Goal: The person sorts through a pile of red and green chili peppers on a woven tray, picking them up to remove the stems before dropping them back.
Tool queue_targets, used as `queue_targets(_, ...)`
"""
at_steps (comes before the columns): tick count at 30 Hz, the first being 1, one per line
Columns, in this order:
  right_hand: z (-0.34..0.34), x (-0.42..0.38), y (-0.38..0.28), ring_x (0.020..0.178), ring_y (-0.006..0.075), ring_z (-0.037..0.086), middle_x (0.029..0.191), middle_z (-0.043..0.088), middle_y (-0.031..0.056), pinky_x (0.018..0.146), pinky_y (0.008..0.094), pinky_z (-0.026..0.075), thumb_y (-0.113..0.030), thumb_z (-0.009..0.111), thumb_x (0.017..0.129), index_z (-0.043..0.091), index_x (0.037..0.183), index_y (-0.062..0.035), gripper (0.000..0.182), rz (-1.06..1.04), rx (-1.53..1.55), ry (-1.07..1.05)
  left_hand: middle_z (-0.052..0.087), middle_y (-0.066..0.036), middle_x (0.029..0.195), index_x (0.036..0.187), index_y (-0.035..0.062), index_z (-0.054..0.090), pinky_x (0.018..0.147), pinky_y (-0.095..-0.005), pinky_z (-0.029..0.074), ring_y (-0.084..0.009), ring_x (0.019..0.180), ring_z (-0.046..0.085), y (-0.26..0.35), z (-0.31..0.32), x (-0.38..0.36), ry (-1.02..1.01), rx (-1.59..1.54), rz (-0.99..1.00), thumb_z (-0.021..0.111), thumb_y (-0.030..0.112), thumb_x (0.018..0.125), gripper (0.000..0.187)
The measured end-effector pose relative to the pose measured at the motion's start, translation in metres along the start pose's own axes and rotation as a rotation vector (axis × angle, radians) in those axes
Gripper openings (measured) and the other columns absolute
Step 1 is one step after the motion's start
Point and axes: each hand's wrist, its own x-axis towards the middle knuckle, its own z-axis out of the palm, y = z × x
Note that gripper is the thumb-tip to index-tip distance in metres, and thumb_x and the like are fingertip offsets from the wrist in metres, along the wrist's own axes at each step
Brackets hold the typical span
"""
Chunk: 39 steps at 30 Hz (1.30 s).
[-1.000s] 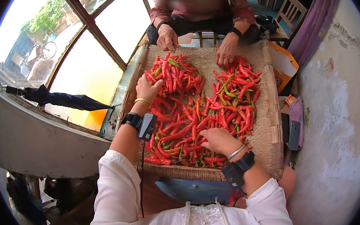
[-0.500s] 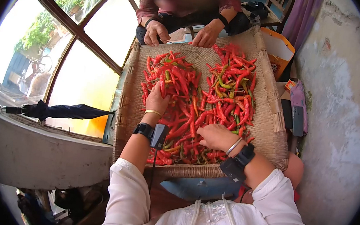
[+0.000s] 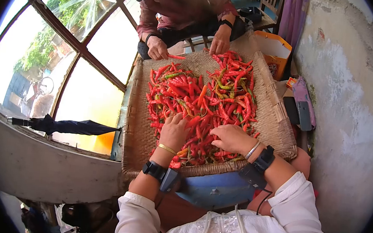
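Red chili peppers (image 3: 175, 86), with some green and yellowish ones among them, lie heaped on a woven tray (image 3: 141, 146). My left hand (image 3: 173, 135) is at the near left part of the heap, its fingers closed around a red chili pepper (image 3: 193, 122). To its right, my right hand (image 3: 233, 139) reaches over the near peppers with thumb and fingers curled together. Whatever lies between those fingertips is hidden. Both wrists carry a bracelet and a black strapped device.
Across the tray, a person's hand (image 3: 158, 48) holds a red chili; their other hand (image 3: 220, 43) touches the far peppers. A folded umbrella (image 3: 79, 127) lies along the windowsill at left. At right are an orange box (image 3: 279, 49), a phone (image 3: 303, 115) and a wall (image 3: 344, 86).
My left hand has come back toward me from the middle of the left heap. My right hand stays near the same peppers. The other person now holds a chili over the tray's far edge.
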Motion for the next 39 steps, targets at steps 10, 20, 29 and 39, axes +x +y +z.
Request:
queue_targets(10,-0.007,-0.011,-0.001,0.051,0.0055,0.053,0.065,0.056,0.0017,0.044,0.0150,0.042,-0.016,0.054,0.085,0.054,0.096,-0.0012,0.019,0.285,1.325,0.060,0.053,-0.016,0.060,0.091,0.0023,0.057,0.051,-0.0341,0.042,-0.0298,0.055,0.055,0.039,0.001,-0.003,-0.146,-0.550,0.097,0.057,0.019,0.080,0.020)
queue_targets(20,-0.039,0.013,0.023,0.046,0.0047,0.050,0.063,0.056,0.0011,0.039,0.0175,0.040,-0.018,0.053,0.084,0.054,0.086,-0.0047,0.013,0.396,1.207,0.250,0.058,-0.014,0.064,0.080,0.0075,0.057,0.056,-0.0421,0.046,-0.0317,0.062,0.057,0.010,0.007,0.004,-0.148,-0.259,-0.006,0.057,0.028,0.075,0.021)
queue_targets(29,0.025,0.069,0.021,0.085,0.0277,0.053,0.087,0.054,0.0097,0.076,0.0365,0.044,-0.013,0.061,0.070,0.050,0.103,-0.0082,0.034,0.014,-0.081,0.374,0.060,-0.013,0.080,0.088,0.0069,0.058,0.067,-0.0393,0.046,-0.0291,0.077,0.058,-0.003,0.005,0.006,-0.330,-0.101,-0.079,0.058,0.031,0.073,0.028)
queue_targets(39,0.050,0.086,0.025,0.077,0.0295,0.057,0.077,0.057,0.0101,0.065,0.0415,0.046,-0.012,0.055,0.070,0.051,0.087,-0.0080,0.017,-0.047,-0.300,0.061,0.060,-0.012,0.084,0.097,0.0074,0.053,0.065,-0.0406,0.046,-0.0292,0.078,0.059,-0.004,0.010,0.006,-0.335,-0.138,-0.052,0.058,0.029,0.074,0.032)
